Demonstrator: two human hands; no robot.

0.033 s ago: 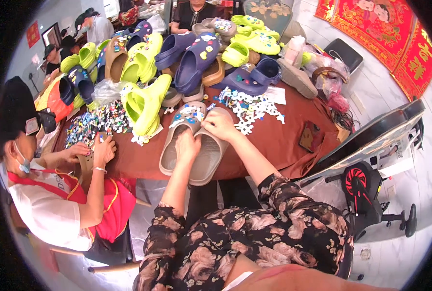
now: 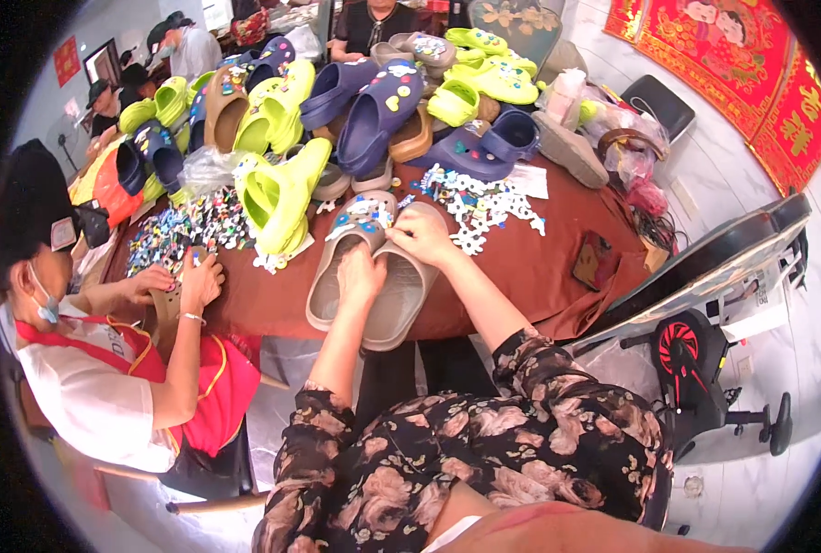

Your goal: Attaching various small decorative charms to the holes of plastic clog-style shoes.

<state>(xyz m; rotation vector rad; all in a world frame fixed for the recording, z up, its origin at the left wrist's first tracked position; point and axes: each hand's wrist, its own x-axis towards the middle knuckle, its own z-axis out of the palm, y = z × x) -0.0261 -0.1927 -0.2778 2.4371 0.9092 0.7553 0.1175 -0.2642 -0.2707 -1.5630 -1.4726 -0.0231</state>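
A pair of taupe clogs lies at the table's near edge, toes pointing away from me. The left clog [image 2: 326, 297] carries blue and white charms [image 2: 363, 219] on its upper. My left hand [image 2: 363, 278] reaches into that clog's opening, its fingertips hidden under the upper. Over the toe of the right clog [image 2: 394, 309], my right hand [image 2: 422, 236] has its fingers bunched together near the inner side. Whatever its fingertips pinch is too small to make out. White charms [image 2: 475, 217] lie spread just beyond my right hand.
Navy clogs [image 2: 374, 124], lime clogs [image 2: 277, 198] and brown ones are heaped at the back. Loose charms [image 2: 185, 230] cover the left part of the brown tablecloth [image 2: 558, 267]. At left, a co-worker [image 2: 97, 369] handles a brown clog. A black-edged board [image 2: 705, 263] stands right.
The picture has shifted slightly. Both hands stay at the pair of clogs, with little visible difference in their grip.
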